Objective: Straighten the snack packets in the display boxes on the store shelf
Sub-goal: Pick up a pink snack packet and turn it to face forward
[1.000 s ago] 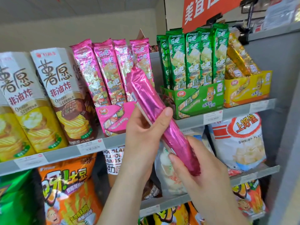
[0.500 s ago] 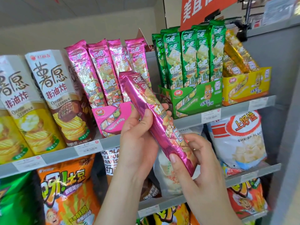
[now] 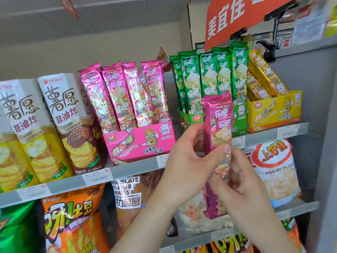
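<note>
A long pink snack packet (image 3: 218, 117) stands nearly upright in both my hands, its printed face towards me, in front of the green display box (image 3: 240, 123). My left hand (image 3: 189, 161) grips its middle, thumb across the front. My right hand (image 3: 242, 185) holds its lower part from the right. The packet's bottom end (image 3: 212, 207) shows below my hands. The pink display box (image 3: 140, 141) on the upper shelf holds several pink packets (image 3: 125, 95) leaning left. Green packets (image 3: 209, 77) stand upright in the green box. Gold packets (image 3: 262, 79) lean in the yellow box (image 3: 273, 112).
Tall chip cartons (image 3: 54, 121) stand left of the pink box. The shelf edge (image 3: 127, 170) carries price tags. Large snack bags fill the lower shelf, a white shrimp-flake bag (image 3: 277, 168) at right. A grey side panel (image 3: 324, 125) bounds the shelf on the right; an orange sign (image 3: 235, 17) hangs above.
The pink packet has swung from leaning left to nearly upright and shifted right, in front of the green box. Both hands moved right with it, uncovering the pink box's front.
</note>
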The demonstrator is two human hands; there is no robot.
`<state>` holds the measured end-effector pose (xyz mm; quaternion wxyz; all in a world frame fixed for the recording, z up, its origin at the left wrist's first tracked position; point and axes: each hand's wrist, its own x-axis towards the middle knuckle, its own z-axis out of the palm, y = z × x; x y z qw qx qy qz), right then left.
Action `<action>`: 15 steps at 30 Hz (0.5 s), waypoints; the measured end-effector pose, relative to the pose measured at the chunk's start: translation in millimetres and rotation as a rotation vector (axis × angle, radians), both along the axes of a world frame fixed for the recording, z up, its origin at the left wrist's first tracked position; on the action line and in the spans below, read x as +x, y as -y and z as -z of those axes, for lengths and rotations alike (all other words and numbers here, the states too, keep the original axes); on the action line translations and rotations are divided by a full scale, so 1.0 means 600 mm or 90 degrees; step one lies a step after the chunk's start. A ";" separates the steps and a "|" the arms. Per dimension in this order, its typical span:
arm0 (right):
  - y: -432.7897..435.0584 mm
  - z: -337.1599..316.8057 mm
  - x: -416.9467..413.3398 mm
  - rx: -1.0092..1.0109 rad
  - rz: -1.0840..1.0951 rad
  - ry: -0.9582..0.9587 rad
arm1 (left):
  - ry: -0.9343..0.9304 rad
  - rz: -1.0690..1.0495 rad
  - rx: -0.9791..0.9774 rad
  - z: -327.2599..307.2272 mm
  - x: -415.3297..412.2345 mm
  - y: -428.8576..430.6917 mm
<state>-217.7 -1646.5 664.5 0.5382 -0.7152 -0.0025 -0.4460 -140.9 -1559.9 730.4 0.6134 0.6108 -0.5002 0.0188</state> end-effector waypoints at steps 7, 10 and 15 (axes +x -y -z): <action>0.030 -0.021 -0.004 -0.017 -0.141 0.001 | -0.055 -0.051 -0.016 -0.041 0.013 0.009; 0.037 -0.022 -0.003 0.011 -0.156 0.007 | -0.088 -0.020 0.042 -0.059 0.016 0.007; 0.065 -0.026 0.007 0.094 -0.073 0.045 | 0.246 -0.227 0.063 -0.104 0.048 -0.014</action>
